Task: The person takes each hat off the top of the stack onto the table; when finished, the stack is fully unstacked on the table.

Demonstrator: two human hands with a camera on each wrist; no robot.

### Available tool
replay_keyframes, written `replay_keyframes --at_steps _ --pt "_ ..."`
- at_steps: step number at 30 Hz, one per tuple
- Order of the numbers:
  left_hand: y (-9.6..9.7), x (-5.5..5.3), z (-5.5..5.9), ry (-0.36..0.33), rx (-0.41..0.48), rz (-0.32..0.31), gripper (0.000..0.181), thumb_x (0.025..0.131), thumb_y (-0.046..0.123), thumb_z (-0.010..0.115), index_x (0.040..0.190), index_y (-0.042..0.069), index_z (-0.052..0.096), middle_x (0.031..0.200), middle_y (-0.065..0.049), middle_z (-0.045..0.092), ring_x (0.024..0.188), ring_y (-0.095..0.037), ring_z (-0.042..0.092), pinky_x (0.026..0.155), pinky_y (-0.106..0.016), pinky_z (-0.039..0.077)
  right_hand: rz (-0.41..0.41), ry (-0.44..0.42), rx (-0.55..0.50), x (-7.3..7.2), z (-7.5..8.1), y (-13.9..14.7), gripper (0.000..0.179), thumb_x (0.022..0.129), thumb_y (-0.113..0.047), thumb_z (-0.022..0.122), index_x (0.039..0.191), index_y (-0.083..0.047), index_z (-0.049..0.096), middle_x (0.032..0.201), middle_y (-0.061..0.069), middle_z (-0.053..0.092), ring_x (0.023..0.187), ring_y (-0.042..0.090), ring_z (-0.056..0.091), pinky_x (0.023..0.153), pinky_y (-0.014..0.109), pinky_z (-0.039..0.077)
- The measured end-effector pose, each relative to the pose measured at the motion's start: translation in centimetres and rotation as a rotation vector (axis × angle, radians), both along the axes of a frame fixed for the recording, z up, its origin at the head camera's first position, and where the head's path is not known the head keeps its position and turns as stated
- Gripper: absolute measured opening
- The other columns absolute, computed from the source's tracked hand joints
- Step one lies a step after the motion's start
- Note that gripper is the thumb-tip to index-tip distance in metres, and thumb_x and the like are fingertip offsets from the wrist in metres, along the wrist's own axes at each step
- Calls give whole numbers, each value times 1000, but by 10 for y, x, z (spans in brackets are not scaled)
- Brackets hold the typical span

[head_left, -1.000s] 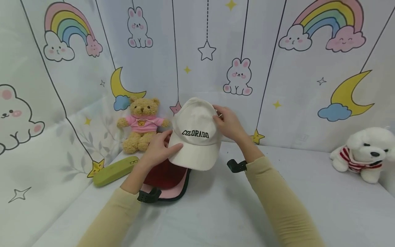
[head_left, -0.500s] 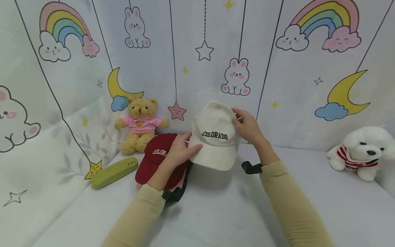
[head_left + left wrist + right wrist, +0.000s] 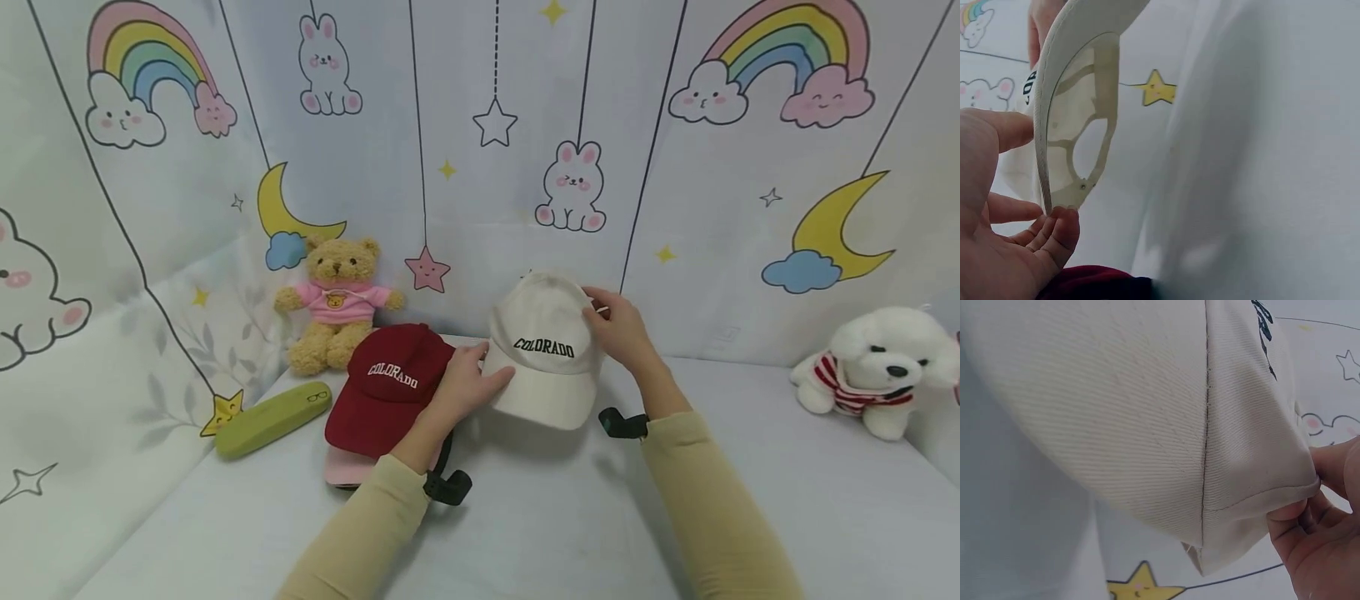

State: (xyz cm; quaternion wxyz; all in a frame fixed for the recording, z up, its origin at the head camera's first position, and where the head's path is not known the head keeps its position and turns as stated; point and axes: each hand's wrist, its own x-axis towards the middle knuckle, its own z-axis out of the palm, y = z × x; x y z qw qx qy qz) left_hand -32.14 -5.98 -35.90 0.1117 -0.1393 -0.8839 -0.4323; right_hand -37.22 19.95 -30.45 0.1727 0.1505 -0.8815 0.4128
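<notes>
A white baseball cap (image 3: pixel 547 367) with COLORADO in black letters hangs above the table, brim toward me and tipped down. My left hand (image 3: pixel 468 383) pinches its left side by the brim, thumb on the front. On the crown's right side, my right hand (image 3: pixel 618 329) grips the fabric between thumb and fingers. The left wrist view looks into the hollow underside of the white cap (image 3: pixel 1079 119), with its back strap opening showing. Just left of it, a dark red COLORADO cap (image 3: pixel 390 383) lies over a pink cap (image 3: pixel 341 468), partly behind my left forearm.
A green glasses case (image 3: pixel 273 419) lies at the left, in front of a teddy bear (image 3: pixel 337 304) in a pink hoodie. A white plush dog (image 3: pixel 888 367) sits far right. The printed backdrop (image 3: pixel 465 192) rises behind the table (image 3: pixel 547 525).
Both hands have carried the white cap to the right, away from the red cap, and lately a little lower. More of the red cap shows now.
</notes>
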Motion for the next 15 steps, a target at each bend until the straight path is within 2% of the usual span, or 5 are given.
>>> replay_keyframes --at_steps 6,11,15 --pt "5 0 -15 -38 -57 17 52 92 31 66 131 -2 61 116 -20 55 105 -29 52 91 -46 49 -14 -67 -12 -5 -27 4 41 105 -11 52 145 -1 51 118 22 58 97 33 59 75 40 53" --pt "8 7 -18 -71 -113 -3 58 93 30 63 138 -5 54 122 -23 56 113 -32 52 95 -47 48 -24 -88 -10 -10 -47 6 41 105 -11 51 144 0 52 117 22 59 99 34 60 76 41 53" --pt "9 12 -19 -98 -164 -7 57 93 28 62 135 -9 55 120 -23 58 115 -32 52 96 -46 47 -16 -108 5 -13 -56 5 40 104 -11 52 143 0 53 116 22 61 99 34 60 76 40 53"
